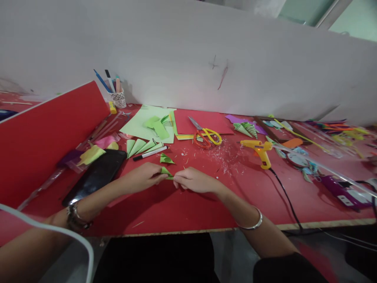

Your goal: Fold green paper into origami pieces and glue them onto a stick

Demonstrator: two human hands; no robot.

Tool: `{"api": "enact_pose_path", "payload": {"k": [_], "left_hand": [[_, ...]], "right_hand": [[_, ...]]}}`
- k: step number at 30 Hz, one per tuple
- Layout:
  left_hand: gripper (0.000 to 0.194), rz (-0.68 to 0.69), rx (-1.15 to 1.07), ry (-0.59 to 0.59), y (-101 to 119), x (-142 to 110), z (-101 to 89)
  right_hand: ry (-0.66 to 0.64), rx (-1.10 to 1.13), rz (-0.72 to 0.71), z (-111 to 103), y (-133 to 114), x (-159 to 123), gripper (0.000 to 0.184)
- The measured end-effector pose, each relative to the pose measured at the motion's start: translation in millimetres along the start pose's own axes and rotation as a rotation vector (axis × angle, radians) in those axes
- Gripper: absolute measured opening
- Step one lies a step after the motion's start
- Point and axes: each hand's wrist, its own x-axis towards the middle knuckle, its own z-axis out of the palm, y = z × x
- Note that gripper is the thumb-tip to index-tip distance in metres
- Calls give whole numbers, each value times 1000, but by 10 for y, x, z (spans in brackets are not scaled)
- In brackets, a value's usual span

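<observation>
Both hands meet over the red table [176,212] and pinch one small folded piece of green paper [166,172]. My left hand [144,175] grips its left end with closed fingers. My right hand [193,180] pinches its right end. Just beyond lies another folded green piece [166,159], and a row of green paper cones [141,146] sits with a black-capped marker [150,153] beside it.
Scissors with orange and yellow handles [206,135] lie on red and green paper sheets [147,122]. A yellow glue gun [260,149] stands to the right, its cord trailing off the edge. A black tablet [97,175], a red board [44,133] and a pen cup [118,96] are left.
</observation>
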Motion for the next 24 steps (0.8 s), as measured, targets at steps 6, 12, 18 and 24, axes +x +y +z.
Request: {"api": "enact_pose_path", "payload": {"k": [6, 12, 18, 24], "left_hand": [[46, -252, -331, 61, -101, 17, 132], [44, -268, -502, 100, -121, 54, 172], [33, -141, -139, 353, -75, 32, 185], [30, 86, 316, 370, -31, -86, 258]], "right_hand": [[192, -238, -114, 45, 55, 15, 23], [363, -442, -208, 77, 127, 57, 20], [328, -569, -210, 49, 169, 59, 16], [261, -498, -207, 57, 207, 49, 10]]}}
